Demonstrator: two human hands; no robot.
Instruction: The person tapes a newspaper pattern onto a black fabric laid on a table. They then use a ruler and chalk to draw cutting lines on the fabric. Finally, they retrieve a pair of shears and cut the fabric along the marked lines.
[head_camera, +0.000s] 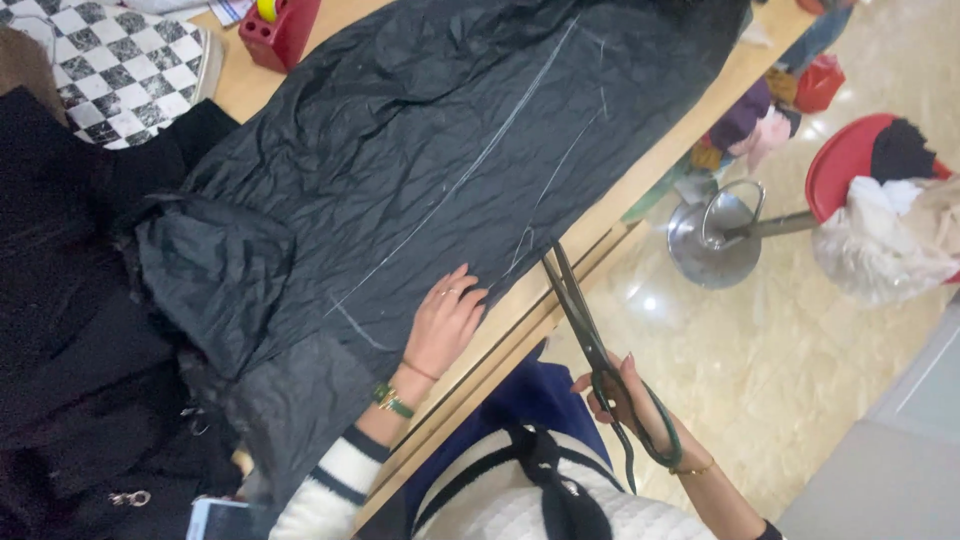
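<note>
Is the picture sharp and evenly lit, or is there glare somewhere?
Head view: tilted but fairly sharp; the chalk lines on the black fabric read clearly. Soft sheen on its wrinkles. Bright glare spots on the polished floor and the metal bowl. The scissors in the right hand look slightly soft; the left hand is crisp.

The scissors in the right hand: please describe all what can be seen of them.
The scissors are long tailor's shears with two dark metal blades and dark green looped handles. The right hand grips the handles, fingers through the loops. The blades are slightly parted, their tips pointing at the near edge of the black fabric where a chalk line ends. They hang over the wooden table edge, with the floor below. The left hand lies flat on the fabric beside them.
</note>
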